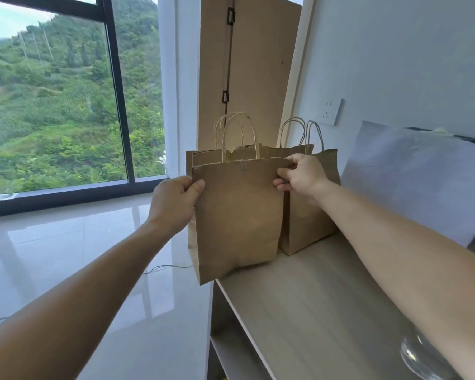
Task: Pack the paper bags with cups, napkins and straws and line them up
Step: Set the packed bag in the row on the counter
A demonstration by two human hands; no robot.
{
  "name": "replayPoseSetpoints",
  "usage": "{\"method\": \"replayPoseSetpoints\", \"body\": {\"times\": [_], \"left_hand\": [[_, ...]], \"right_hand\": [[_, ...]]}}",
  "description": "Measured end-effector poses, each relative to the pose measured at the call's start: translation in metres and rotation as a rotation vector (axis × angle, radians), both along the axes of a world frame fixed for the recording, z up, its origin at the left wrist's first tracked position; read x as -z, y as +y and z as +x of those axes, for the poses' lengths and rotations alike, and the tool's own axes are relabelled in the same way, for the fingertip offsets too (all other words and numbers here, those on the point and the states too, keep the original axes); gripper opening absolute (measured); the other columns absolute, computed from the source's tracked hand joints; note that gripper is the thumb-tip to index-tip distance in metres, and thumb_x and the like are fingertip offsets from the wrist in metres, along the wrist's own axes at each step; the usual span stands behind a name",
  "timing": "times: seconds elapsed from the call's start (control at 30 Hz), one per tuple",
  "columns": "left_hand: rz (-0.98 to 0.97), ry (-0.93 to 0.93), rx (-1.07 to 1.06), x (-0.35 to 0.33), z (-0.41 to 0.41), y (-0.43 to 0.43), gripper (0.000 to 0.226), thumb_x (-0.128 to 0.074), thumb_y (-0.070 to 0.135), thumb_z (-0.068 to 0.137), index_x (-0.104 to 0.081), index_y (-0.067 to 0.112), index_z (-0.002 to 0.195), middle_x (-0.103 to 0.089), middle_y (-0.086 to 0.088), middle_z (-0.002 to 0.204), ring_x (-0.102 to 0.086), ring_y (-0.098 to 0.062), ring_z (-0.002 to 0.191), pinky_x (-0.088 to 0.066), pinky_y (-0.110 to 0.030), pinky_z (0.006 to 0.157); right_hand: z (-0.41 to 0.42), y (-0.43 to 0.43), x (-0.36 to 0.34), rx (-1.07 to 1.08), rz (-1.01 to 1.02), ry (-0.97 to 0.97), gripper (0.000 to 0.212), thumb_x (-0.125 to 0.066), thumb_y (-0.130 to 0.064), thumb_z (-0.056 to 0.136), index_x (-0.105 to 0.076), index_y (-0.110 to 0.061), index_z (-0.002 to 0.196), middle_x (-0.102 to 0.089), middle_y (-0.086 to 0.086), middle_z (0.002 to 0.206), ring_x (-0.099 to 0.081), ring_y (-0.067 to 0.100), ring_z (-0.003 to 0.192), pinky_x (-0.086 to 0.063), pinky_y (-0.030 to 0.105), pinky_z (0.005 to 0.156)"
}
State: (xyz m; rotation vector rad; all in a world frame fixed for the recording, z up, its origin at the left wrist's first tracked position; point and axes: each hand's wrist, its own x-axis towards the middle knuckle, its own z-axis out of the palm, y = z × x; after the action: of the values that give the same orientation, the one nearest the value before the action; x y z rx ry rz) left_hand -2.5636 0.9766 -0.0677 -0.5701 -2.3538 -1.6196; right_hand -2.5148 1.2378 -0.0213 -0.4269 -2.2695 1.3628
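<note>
A wide window (52, 91) and glossy tiled floor (66, 242) fill the left, with a pale tabletop (313, 297) running along the wall on the right. At the tabletop's far end a brown paper bag (239, 215) is held upright, its lower left corner hanging past the edge, just in front of the other paper bags (310, 215) standing there. The left hand (173, 204) pinches the bag's upper left edge, the right hand (302, 174) grips its upper right corner with curled fingers, and a small paper clip (242, 166) sits on its folded rim.
</note>
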Motion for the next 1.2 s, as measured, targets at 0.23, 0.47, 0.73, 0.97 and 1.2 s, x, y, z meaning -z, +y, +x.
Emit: {"method": "replayPoseSetpoints", "body": {"times": [0.23, 0.47, 0.73, 0.97, 1.2], "left_hand": [[-0.008, 0.032, 0.018, 0.012, -0.029, 0.024, 0.040, -0.058, 0.033, 0.097, -0.058, 0.011, 0.064, -0.058, -0.013, 0.063, -0.058, -0.027, 0.064, -0.043, -0.026, 0.056], [0.011, 0.070, 0.060, 0.020, -0.030, 0.042, 0.045, -0.058, 0.028, 0.098, -0.046, 0.021, 0.055, -0.044, 0.011, 0.049, -0.046, -0.012, 0.055, -0.033, -0.018, 0.050], [-0.056, 0.159, 0.025, 0.013, -0.021, 0.042, 0.011, -0.063, 0.033, 0.091, -0.063, 0.027, 0.082, -0.064, 0.014, 0.073, -0.061, -0.011, 0.075, -0.044, -0.027, 0.063], [-0.318, 0.806, -0.166, -0.008, 0.017, 0.064, 0.067, -0.069, 0.030, 0.076, -0.043, 0.021, 0.136, -0.030, -0.004, 0.146, -0.018, -0.025, 0.139, -0.010, -0.045, 0.114], [-0.755, 0.611, 0.183, 0.004, 0.127, 0.126, 0.065, -0.049, 0.052, 0.091, -0.035, 0.021, 0.146, -0.019, -0.007, 0.160, -0.003, -0.028, 0.150, -0.009, -0.052, 0.119]], "right_hand": [[-0.037, 0.019, -0.002, 0.128, 0.214, -0.015, 0.012, -0.059, 0.000, 0.094, -0.062, -0.012, 0.092, -0.071, 0.009, 0.077, -0.070, 0.010, 0.057, -0.059, 0.023, 0.058], [-0.031, 0.035, -0.003, 0.162, 0.334, 0.034, 0.020, -0.057, 0.001, 0.093, -0.062, -0.018, 0.092, -0.069, 0.009, 0.089, -0.070, 0.008, 0.059, -0.061, 0.026, 0.061], [-0.014, 0.028, 0.003, 0.176, 0.546, 0.002, 0.039, -0.065, -0.011, 0.088, -0.058, -0.017, 0.126, -0.064, 0.000, 0.119, -0.063, 0.014, 0.104, -0.047, 0.025, 0.091], [0.068, 0.025, 0.005, 0.144, 0.694, -0.196, 0.062, -0.067, -0.033, 0.089, -0.041, -0.020, 0.144, -0.041, 0.001, 0.146, -0.053, 0.017, 0.117, -0.043, 0.033, 0.101], [0.235, 0.031, 0.001, 0.195, 0.708, -0.481, 0.073, -0.068, -0.043, 0.088, -0.037, -0.017, 0.148, -0.036, 0.005, 0.151, -0.042, 0.023, 0.134, -0.035, 0.036, 0.109]]}}
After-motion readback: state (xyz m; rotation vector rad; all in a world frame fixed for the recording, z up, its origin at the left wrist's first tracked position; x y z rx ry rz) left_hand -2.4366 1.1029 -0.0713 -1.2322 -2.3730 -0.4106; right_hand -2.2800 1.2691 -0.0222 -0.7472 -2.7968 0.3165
